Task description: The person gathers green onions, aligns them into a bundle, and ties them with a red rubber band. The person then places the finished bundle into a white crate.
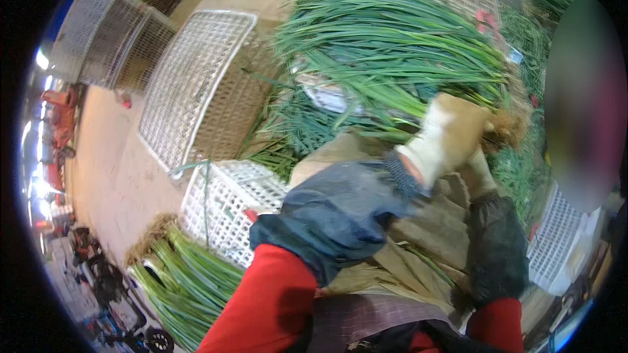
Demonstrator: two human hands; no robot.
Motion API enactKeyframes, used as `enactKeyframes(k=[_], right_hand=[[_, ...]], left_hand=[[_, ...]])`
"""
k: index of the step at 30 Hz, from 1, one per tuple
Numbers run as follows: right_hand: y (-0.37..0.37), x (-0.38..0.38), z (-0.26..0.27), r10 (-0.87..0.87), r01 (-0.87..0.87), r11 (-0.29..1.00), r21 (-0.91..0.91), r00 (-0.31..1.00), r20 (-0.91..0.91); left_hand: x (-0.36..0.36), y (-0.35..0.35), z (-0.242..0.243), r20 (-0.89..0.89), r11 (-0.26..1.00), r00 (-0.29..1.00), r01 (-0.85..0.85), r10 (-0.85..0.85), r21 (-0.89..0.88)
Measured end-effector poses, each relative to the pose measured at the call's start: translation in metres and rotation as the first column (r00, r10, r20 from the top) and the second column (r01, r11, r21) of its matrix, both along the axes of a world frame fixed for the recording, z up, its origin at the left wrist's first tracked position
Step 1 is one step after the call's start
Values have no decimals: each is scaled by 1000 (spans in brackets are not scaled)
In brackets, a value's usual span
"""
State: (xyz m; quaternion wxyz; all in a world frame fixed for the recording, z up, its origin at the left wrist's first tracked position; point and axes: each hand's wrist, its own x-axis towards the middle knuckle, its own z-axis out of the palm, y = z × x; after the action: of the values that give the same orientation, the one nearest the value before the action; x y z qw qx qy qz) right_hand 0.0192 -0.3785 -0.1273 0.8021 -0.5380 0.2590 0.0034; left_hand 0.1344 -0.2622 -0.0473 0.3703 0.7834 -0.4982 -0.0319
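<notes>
My left hand, in a tan and white work glove, reaches across to the root end of a large pile of long green leafy stalks. Its fingers are curled and blurred, close to brown roots; whether they grip anything cannot be made out. Beneath it, my right hand, also gloved, is mostly hidden behind the left one. Brown sacking covers my lap below both hands. The leaves point left, and the roots lie at the right.
White plastic crates stand at the left, with another white crate nearer me. A bundle of green stalks lies at the lower left. Loose green leaves and a white crate are at the right. A blurred patch covers the right edge.
</notes>
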Motion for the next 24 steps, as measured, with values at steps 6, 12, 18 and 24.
enactKeyframes(k=[6, 12, 18, 24], right_hand=[[-40, -5, -24, -62, 59, 998, -21, 986, -152], [-43, -3, 26, -58, 56, 997, 59, 997, 43], [-47, -13, 83, -123, 101, 989, 112, 968, 220], [-40, -14, 102, -213, 149, 971, 188, 895, 392]], left_hand=[[39, 35, 41, -54, 940, 938, -341, 342, 31], [48, 36, 23, -81, 974, 972, -214, 220, 72], [46, 27, 16, -257, 993, 962, 69, -91, -95], [33, 18, 13, -566, 968, 804, 249, -183, 40]])
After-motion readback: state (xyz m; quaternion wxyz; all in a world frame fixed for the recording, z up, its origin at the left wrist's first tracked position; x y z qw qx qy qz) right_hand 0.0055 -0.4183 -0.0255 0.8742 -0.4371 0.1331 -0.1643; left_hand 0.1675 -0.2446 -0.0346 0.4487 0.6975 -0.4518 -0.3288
